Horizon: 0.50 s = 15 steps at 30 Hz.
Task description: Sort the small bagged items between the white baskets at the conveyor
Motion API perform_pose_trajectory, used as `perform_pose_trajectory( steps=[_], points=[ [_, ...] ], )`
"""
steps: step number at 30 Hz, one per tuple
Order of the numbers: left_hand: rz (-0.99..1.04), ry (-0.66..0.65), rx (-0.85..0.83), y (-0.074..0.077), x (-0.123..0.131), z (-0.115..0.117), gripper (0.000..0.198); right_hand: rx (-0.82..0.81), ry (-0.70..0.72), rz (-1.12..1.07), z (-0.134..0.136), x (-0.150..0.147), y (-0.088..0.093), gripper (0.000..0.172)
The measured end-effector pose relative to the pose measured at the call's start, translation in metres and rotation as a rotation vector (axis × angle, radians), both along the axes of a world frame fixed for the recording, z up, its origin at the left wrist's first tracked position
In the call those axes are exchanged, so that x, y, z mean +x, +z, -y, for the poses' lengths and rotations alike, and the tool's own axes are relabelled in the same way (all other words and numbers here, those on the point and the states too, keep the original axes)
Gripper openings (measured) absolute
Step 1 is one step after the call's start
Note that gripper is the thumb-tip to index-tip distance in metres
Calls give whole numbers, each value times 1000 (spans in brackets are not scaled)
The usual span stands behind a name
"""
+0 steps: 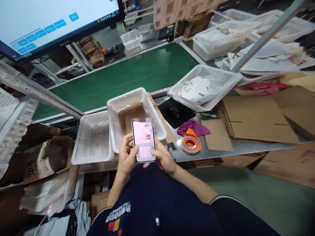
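A smartphone (144,141) with a lit pinkish screen is held upright in front of my body. My left hand (127,155) wraps round its left edge, thumb resting on the lower screen. My right hand (164,159) cups its right edge and bottom from below. Just beyond the phone stands a white perforated basket (115,124) with brown cardboard inside, beside a second white basket (91,141) to its left.
A green conveyor belt (128,77) runs behind the baskets under a large monitor (49,23). On the metal table lie an orange tape roll (191,144), a purple cloth (194,126), a black mouse pad with mouse (175,112), a basket of packets (204,87) and flat cardboard (258,118).
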<state>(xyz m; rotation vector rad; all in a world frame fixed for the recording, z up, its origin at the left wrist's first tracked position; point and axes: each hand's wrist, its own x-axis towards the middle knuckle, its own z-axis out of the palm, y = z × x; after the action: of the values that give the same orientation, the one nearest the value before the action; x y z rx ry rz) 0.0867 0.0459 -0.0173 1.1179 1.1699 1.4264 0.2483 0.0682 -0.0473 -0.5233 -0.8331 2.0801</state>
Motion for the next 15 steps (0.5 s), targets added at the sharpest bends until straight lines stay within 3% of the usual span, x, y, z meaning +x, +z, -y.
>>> perform_pose_trajectory(
  steps=[7,15],
  points=[
    [95,-47,42,-5,-2,-1,60,16,3,20,0,0,-2,63],
    [-119,-107,-63,8,-5,3,76,27,-11,55,-2,1,-1,65]
  ],
)
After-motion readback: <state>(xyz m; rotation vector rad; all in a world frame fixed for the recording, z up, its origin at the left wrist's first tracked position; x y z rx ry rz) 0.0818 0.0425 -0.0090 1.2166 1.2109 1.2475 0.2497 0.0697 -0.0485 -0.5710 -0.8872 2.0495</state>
